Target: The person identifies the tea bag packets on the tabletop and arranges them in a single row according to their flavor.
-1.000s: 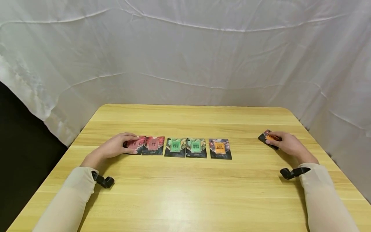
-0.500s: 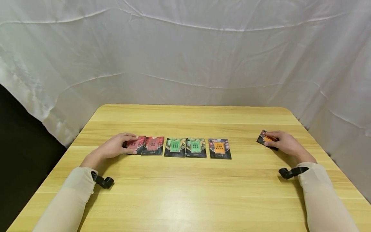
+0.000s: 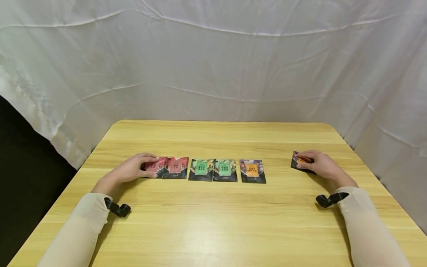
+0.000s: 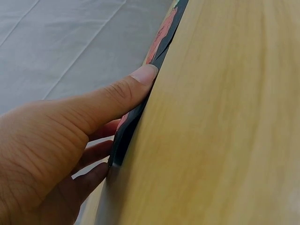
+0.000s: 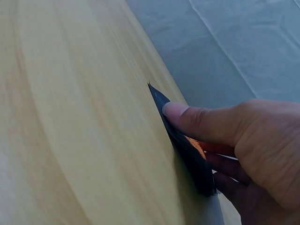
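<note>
Already five packets lie in a row: the left hand (image 3: 133, 170) presses the far-left red packet (image 3: 154, 166). Right hand (image 3: 317, 164) pinches one orange packet (image 3: 299, 162), well apart, right.

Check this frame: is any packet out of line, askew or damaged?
One orange-label packet sits apart at the right, turned askew under the right hand, away from the row of five. The left hand rests on the row's leftmost red packet. No damage visible.
</note>
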Tool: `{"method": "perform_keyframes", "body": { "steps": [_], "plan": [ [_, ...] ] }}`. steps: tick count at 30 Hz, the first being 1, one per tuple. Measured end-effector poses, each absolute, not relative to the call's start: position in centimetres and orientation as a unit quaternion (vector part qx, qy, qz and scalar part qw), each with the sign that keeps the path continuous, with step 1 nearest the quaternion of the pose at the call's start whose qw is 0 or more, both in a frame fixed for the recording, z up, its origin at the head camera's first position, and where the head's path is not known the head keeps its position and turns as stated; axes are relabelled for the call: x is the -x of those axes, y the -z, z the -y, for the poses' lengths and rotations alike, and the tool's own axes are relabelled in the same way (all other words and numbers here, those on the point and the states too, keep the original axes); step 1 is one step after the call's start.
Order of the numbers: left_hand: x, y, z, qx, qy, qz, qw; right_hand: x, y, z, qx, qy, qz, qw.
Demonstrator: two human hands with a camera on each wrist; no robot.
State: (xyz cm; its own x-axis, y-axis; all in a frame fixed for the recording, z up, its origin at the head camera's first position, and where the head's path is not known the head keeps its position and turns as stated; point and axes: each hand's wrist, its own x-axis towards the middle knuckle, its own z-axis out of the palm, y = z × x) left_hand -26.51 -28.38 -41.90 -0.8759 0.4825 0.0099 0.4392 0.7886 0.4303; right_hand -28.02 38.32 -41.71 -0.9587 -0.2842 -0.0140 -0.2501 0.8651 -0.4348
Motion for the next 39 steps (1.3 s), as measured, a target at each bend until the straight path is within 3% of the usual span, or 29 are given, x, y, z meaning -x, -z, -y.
{"method": "perform_keyframes", "body": {
  "steps": [39],
  "plan": [
    [26.6,41.9,28.3,-0.249,-0.214,-0.943,0.048,27.4,41.7,-32.0,0.249,0.250,-0.933,0.065]
  ]
}}
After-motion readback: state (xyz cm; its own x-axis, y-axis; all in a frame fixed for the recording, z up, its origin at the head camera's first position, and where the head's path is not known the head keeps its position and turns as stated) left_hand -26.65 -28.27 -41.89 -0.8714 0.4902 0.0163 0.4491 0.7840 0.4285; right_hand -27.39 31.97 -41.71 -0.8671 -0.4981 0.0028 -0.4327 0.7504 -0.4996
